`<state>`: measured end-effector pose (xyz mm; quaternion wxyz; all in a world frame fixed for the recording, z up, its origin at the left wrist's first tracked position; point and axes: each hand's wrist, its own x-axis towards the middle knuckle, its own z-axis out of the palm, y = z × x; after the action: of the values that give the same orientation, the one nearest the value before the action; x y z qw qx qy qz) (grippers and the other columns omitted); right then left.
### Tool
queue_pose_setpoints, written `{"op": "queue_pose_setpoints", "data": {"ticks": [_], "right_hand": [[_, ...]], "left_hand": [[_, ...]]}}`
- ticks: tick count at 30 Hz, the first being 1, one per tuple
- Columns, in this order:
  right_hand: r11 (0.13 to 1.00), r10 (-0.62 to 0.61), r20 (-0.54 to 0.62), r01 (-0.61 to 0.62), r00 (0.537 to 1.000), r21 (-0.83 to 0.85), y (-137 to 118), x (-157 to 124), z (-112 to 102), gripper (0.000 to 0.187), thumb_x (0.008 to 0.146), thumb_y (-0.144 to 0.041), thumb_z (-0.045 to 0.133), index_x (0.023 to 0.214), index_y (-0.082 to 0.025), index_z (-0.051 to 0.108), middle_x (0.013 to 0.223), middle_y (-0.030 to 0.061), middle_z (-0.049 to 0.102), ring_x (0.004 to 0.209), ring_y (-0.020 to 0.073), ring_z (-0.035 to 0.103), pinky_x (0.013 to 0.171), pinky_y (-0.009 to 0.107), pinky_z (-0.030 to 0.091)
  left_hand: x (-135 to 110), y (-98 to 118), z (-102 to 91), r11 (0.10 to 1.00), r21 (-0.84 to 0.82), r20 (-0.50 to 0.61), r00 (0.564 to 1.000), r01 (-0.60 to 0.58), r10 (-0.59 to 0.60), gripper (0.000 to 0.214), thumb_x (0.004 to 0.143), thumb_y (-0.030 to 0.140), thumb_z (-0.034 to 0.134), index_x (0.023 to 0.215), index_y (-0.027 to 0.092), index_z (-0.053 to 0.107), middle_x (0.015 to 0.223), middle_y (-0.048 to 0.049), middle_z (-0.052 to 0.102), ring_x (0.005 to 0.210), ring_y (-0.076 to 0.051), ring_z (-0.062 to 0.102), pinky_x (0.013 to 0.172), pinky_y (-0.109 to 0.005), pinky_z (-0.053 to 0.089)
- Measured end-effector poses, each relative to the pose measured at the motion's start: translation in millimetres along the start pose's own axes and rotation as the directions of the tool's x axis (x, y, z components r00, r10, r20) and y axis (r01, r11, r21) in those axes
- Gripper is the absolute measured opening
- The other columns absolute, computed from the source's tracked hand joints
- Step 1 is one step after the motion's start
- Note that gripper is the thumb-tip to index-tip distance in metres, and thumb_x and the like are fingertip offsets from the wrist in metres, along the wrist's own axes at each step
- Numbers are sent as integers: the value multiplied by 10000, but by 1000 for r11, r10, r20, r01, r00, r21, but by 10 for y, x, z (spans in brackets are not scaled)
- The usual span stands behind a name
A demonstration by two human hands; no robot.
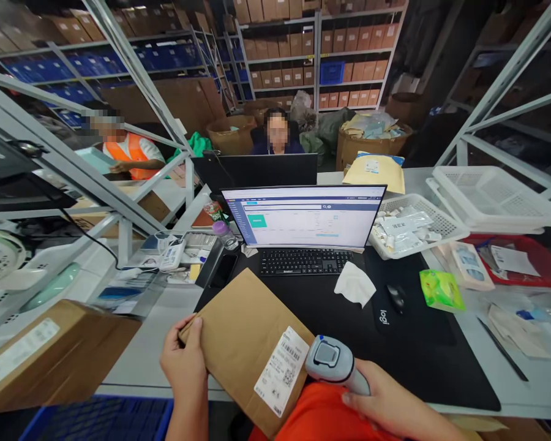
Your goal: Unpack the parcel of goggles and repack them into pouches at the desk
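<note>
While the left hand (186, 362) grips the envelope (245, 343), the right hand (386, 404) clasps the scanner (333, 361) beside it.

The screen (303, 215) glows bright, the far shelves (312, 55) look dim, and straight bars bend near the picture's edges.

Readable in full: only the word "logi", white on the black mouse pad (386, 318), just left of the black mouse (397, 298). On the brown paper envelope (243, 331), a white shipping label (282, 370) with a barcode, a QR code and small print, too fine to read. On the cardboard box (50, 355) at lower left, another white label, blurred. On the monitor (303, 215), a software page with a teal button; its text too small to make out.
</note>
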<state>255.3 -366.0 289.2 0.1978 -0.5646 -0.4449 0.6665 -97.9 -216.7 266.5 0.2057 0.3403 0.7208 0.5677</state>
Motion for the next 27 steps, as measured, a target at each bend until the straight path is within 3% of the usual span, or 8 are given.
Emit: {"op": "queue_pose_setpoints", "data": {"ticks": [6, 10, 15, 18, 20, 23, 25, 27], "right_hand": [[999, 13, -23, -14, 1000, -38, -69, -157, -1, 442, 789, -257, 676, 1218, -155, 643, 798, 12, 665, 595, 128, 567, 540, 216, 465], [997, 67, -16, -68, 998, -47, -163, -225, -14, 485, 787, -277, 669, 1256, -158, 630, 687, -25, 600, 518, 122, 518, 514, 225, 439], [994, -69, -45, 65, 997, -90, -282, -294, -38, 411, 773, -346, 693, 1155, -196, 706, 669, -20, 607, 711, 190, 626, 719, 278, 528], [990, -101, -47, 96, 994, -101, -260, -335, -65, 481, 787, -421, 698, 1212, -195, 695, 729, 3, 661, 810, 226, 654, 765, 298, 544], [993, -91, -38, 87, 995, -81, -159, -316, -91, 555, 785, -466, 706, 1257, -178, 669, 796, 26, 692, 805, 225, 658, 704, 281, 542], [999, -39, -76, 40, 996, 10, 149, -149, -177, 714, 781, -555, 687, 1358, -151, 571, 757, 20, 673, 608, 167, 616, 531, 246, 483], [998, 24, -205, -10, 979, 69, 443, 46, -302, 783, 779, -582, 654, 1409, -147, 490, 673, -19, 628, 468, 129, 554, 454, 235, 428], [996, 74, -401, -47, 913, 78, 783, 255, -493, 774, 763, -558, 640, 1403, -166, 453, 658, -37, 615, 438, 136, 565, 424, 235, 403]], "left_hand": [[10, -6, -8, 999, 18, 0, 999, -42, 42, 442, 669, 531, 725, 936, 180, 727, 908, -34, 691, 850, -205, 605, 784, -349, 462], [7, -16, -23, 1000, 13, -1, 1000, -19, 19, 445, 671, 532, 725, 945, 182, 725, 926, -40, 694, 857, -212, 607, 766, -346, 467], [29, -63, -43, 1000, 4, 6, 1000, -9, 9, 462, 677, 554, 733, 966, 194, 723, 955, -36, 697, 879, -213, 604, 777, -345, 461], [36, -71, -51, 1000, -5, 2, 1000, 8, -8, 462, 675, 551, 735, 970, 196, 723, 958, -34, 696, 889, -214, 606, 785, -348, 460], [41, -72, -59, 1000, -4, -2, 1000, 18, -18, 456, 672, 545, 732, 965, 196, 722, 945, -29, 694, 886, -213, 605, 788, -349, 459], [58, -101, -79, 999, -9, -11, 999, 40, -40, 463, 663, 543, 734, 965, 191, 720, 919, -25, 687, 861, -209, 600, 769, -344, 459], [79, -142, -98, 999, -19, -13, 999, 41, -41, 479, 666, 548, 742, 976, 185, 718, 919, -28, 685, 856, -207, 600, 759, -339, 459], [104, -189, -118, 998, -35, -15, 999, 48, -48, 488, 675, 551, 749, 990, 180, 714, 930, -32, 688, 860, -206, 604, 762, -337, 462]]}}
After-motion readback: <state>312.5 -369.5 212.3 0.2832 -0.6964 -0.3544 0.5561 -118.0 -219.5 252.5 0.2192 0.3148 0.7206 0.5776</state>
